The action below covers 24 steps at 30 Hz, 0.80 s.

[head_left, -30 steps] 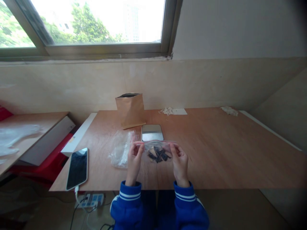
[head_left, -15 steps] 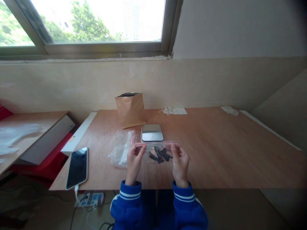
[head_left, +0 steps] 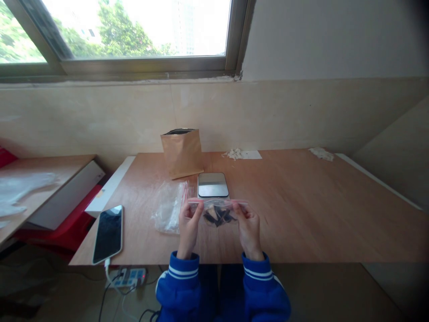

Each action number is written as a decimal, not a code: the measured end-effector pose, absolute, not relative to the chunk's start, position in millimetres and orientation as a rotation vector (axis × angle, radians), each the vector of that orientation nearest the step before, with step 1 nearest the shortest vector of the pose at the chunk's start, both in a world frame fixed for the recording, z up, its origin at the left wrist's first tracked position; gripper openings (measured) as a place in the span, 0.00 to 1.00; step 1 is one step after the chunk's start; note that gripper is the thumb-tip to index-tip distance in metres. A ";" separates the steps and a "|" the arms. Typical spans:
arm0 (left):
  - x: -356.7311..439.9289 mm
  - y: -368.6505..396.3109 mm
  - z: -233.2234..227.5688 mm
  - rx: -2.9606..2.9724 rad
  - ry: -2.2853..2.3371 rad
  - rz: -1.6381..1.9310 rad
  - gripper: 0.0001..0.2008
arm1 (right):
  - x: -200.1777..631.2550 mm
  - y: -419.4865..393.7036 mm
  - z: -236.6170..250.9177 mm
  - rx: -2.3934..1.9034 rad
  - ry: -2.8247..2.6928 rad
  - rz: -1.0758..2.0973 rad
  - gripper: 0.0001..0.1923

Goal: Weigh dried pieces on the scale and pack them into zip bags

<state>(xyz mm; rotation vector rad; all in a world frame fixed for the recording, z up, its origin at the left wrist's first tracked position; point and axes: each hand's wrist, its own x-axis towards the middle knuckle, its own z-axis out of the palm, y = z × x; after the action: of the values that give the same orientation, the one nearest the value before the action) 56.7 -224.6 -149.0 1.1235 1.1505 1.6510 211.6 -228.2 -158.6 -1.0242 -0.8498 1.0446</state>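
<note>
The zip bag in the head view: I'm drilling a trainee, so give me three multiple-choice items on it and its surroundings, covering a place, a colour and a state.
1. Where is the brown paper pouch?
A. beyond the scale
B. on the phone
C. on the floor

2. What colour are the sleeves?
A. red
B. blue with white stripes
C. green

3. How is the zip bag held?
A. lying untouched
B. by one hand
C. by both hands at its top strip

Answers: 1 A, it stands behind the scale; 2 B, both cuffs show it; 3 C, left hand and right hand pinch its ends.
</note>
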 end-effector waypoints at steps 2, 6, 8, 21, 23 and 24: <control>56.4 -224.5 -149.9 1.128 1.137 1.629 0.12 | 211.4 -228.8 -157.8 -1.024 -0.848 1.033 0.15; 55.3 -224.0 -150.4 1.128 1.122 1.608 0.12 | 211.2 -229.4 -156.5 -1.026 -0.850 1.006 0.15; 55.0 -223.8 -149.7 1.126 1.127 1.610 0.11 | 210.2 -229.5 -156.0 -1.028 -0.849 0.991 0.15; 56.9 -222.7 -149.1 1.091 1.204 1.651 0.16 | 210.3 -230.6 -158.5 -1.052 -0.906 0.962 0.13; 56.7 -223.2 -148.9 1.094 1.190 1.647 0.16 | 210.5 -230.5 -158.7 -1.036 -0.922 0.993 0.14; 56.4 -223.6 -148.7 1.097 1.176 1.637 0.16 | 210.2 -230.4 -158.4 -1.026 -0.931 1.010 0.14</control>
<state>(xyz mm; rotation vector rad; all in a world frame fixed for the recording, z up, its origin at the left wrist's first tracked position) 56.4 -223.6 -148.7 1.0974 1.1756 1.6369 210.2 -230.4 -158.4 -1.0258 -0.9309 1.0098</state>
